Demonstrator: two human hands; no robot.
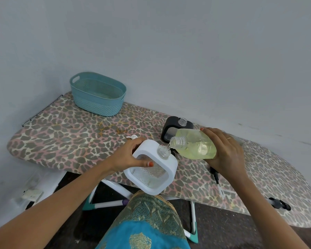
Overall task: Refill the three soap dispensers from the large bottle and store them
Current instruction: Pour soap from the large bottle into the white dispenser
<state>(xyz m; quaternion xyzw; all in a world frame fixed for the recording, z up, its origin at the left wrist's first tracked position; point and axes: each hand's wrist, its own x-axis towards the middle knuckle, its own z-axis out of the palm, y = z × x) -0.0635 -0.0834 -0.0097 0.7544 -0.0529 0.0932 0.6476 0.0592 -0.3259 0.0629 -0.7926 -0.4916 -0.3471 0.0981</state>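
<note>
My left hand (131, 155) grips a white-framed soap dispenser (152, 172) with a clear patterned body, tilted, its cap off and its neck open. My right hand (224, 150) holds the large clear bottle (196, 144) of pale yellow soap, tipped on its side. The bottle's open mouth touches the dispenser's neck. A black-framed dispenser (176, 127) with an open clear neck stands just behind them on the board. A white pump head (132, 137) lies behind my left hand. A third dispenser is hidden behind my right hand, if there at all.
Everything rests on a leopard-print ironing board (70, 133) against a grey wall. A teal plastic basket (97, 94) stands at its far left end. A black pump with its tube (216, 177) lies near the front edge, right of the white dispenser.
</note>
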